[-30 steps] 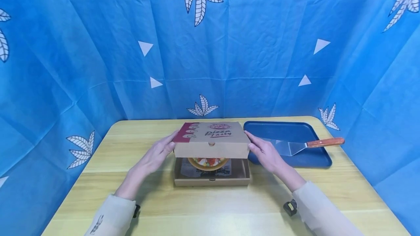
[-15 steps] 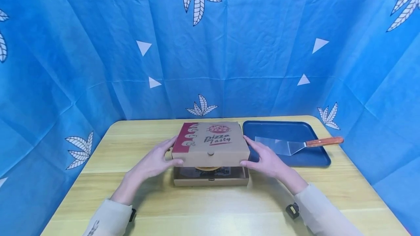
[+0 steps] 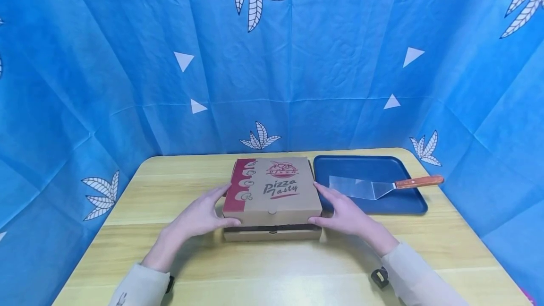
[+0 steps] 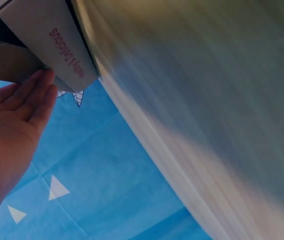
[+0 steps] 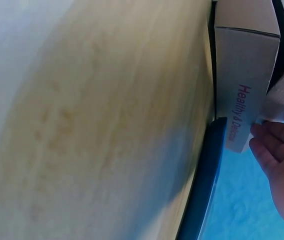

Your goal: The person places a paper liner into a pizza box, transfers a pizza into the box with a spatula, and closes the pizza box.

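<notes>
A cardboard pizza box (image 3: 273, 236) stands on the table, its lid (image 3: 280, 192) slanting low over the base with a dark gap along the front. Red and black print marks the lid's top. My left hand (image 3: 197, 216) grips the lid's left front corner, thumb at the front flap and fingers along the side. At the right front corner my right hand (image 3: 346, 211) holds the lid the same way. In the wrist views, the fingers (image 4: 37, 100) of the left and the fingers (image 5: 272, 142) of the right lie at the lid's side flaps. The box's inside is hidden.
To the right of the box lies a dark blue tray (image 3: 361, 166). A metal spatula (image 3: 354, 188) with a wooden handle rests across it, the handle jutting past the tray's right edge. A blue patterned curtain (image 3: 272, 60) hangs behind the wooden table (image 3: 272, 277).
Both hands have brought the lid down and its front edge nearer the base. The pizza that showed inside the box is now covered. Tray and spatula have stayed put.
</notes>
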Demonstrator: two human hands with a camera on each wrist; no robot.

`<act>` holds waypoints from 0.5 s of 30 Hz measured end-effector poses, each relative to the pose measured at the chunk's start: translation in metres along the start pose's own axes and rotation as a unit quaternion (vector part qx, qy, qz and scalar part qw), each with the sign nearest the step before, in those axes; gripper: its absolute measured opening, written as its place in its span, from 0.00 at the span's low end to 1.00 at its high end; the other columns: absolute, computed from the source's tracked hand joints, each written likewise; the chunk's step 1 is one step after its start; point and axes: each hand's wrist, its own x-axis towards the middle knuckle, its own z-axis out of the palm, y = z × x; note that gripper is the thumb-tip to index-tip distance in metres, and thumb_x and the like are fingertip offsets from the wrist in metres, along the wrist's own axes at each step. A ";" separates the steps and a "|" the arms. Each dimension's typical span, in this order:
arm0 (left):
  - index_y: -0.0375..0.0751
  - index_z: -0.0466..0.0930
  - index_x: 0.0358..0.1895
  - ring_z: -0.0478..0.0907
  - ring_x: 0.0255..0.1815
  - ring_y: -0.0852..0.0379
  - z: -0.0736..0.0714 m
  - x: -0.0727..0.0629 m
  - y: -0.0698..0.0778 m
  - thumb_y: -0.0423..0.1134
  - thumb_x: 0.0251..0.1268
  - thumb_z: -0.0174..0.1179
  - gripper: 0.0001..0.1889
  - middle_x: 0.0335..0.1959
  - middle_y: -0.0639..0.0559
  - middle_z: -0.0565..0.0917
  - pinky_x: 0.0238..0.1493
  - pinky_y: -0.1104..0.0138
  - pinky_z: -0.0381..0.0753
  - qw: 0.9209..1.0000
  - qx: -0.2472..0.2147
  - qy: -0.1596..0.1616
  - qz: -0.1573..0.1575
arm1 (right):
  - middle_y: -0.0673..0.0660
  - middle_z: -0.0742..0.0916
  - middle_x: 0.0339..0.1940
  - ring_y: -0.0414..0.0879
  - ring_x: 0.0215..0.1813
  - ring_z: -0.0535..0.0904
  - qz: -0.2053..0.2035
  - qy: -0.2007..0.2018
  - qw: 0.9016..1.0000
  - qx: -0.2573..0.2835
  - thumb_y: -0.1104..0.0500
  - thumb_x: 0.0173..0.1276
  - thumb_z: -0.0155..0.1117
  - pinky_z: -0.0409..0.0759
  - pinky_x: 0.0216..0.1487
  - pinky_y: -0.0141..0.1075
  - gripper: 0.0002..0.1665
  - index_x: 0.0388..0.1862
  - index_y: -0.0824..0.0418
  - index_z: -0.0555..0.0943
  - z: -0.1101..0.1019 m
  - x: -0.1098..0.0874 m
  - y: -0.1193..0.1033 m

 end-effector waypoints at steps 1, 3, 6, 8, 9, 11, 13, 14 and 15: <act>0.50 0.59 0.82 0.65 0.78 0.37 0.001 0.000 0.000 0.81 0.41 0.69 0.65 0.79 0.46 0.68 0.70 0.34 0.67 1.000 0.005 -0.001 -0.002 | 0.68 0.70 0.79 0.72 0.77 0.64 -0.001 -0.001 1.000 -0.002 0.31 0.61 0.73 0.63 0.73 0.69 0.61 0.84 0.57 0.59 0.001 0.000 0.000; 0.49 0.61 0.82 0.65 0.78 0.37 0.002 -0.001 0.001 0.81 0.40 0.69 0.65 0.78 0.45 0.69 0.71 0.35 0.68 1.000 0.014 -0.003 -0.004 | 0.67 0.69 0.79 0.71 0.78 0.63 -0.002 -0.003 1.000 -0.008 0.31 0.61 0.73 0.63 0.73 0.68 0.62 0.84 0.57 0.59 0.002 -0.001 0.000; 0.47 0.62 0.81 0.65 0.77 0.37 0.003 -0.002 0.001 0.80 0.41 0.70 0.64 0.77 0.43 0.69 0.70 0.35 0.68 1.000 0.025 -0.004 0.001 | 0.66 0.69 0.80 0.70 0.78 0.63 -0.003 -0.005 1.000 -0.014 0.31 0.61 0.73 0.64 0.74 0.67 0.62 0.84 0.58 0.59 0.003 -0.002 -0.001; 0.46 0.63 0.80 0.66 0.77 0.38 0.004 -0.002 0.002 0.79 0.41 0.71 0.63 0.77 0.43 0.70 0.71 0.37 0.69 0.999 0.031 -0.004 0.003 | 0.65 0.69 0.80 0.69 0.78 0.64 -0.005 -0.005 1.000 -0.018 0.32 0.61 0.74 0.64 0.74 0.66 0.63 0.84 0.59 0.59 0.004 -0.002 -0.001; 0.46 0.63 0.80 0.67 0.76 0.38 0.005 -0.002 0.002 0.78 0.41 0.72 0.63 0.76 0.43 0.70 0.71 0.38 0.69 0.999 0.036 -0.004 0.004 | 0.65 0.69 0.80 0.68 0.78 0.64 -0.009 -0.004 1.000 -0.021 0.32 0.60 0.74 0.64 0.75 0.65 0.63 0.84 0.59 0.59 0.005 -0.002 -0.001; 0.44 0.64 0.80 0.68 0.75 0.37 0.006 -0.003 0.002 0.78 0.42 0.72 0.63 0.76 0.42 0.71 0.71 0.38 0.70 0.999 0.048 -0.004 0.008 | 0.64 0.68 0.81 0.68 0.79 0.63 -0.016 -0.003 1.000 -0.025 0.32 0.60 0.75 0.63 0.75 0.64 0.62 0.84 0.59 0.59 0.006 -0.002 -0.002; 0.44 0.64 0.80 0.69 0.74 0.38 0.007 -0.003 0.003 0.77 0.42 0.73 0.63 0.75 0.42 0.72 0.70 0.39 0.71 0.998 0.058 -0.003 0.010 | 0.64 0.68 0.81 0.68 0.79 0.63 -0.023 -0.003 0.999 -0.029 0.33 0.60 0.75 0.63 0.76 0.64 0.62 0.83 0.60 0.60 0.006 -0.003 -0.003; 0.43 0.64 0.79 0.70 0.74 0.38 0.008 -0.003 0.003 0.77 0.42 0.73 0.62 0.74 0.41 0.72 0.70 0.40 0.72 0.998 0.063 -0.003 0.012 | 0.64 0.67 0.81 0.68 0.79 0.63 -0.027 -0.004 0.999 -0.030 0.34 0.60 0.76 0.62 0.76 0.64 0.61 0.83 0.60 0.61 0.007 -0.003 -0.003; 0.43 0.64 0.79 0.71 0.73 0.38 0.008 -0.004 0.003 0.77 0.42 0.73 0.62 0.74 0.41 0.73 0.69 0.40 0.73 0.998 0.068 -0.002 0.013 | 0.64 0.67 0.81 0.68 0.79 0.63 -0.032 -0.003 0.999 -0.033 0.34 0.60 0.76 0.62 0.76 0.64 0.60 0.83 0.60 0.62 0.007 -0.004 -0.003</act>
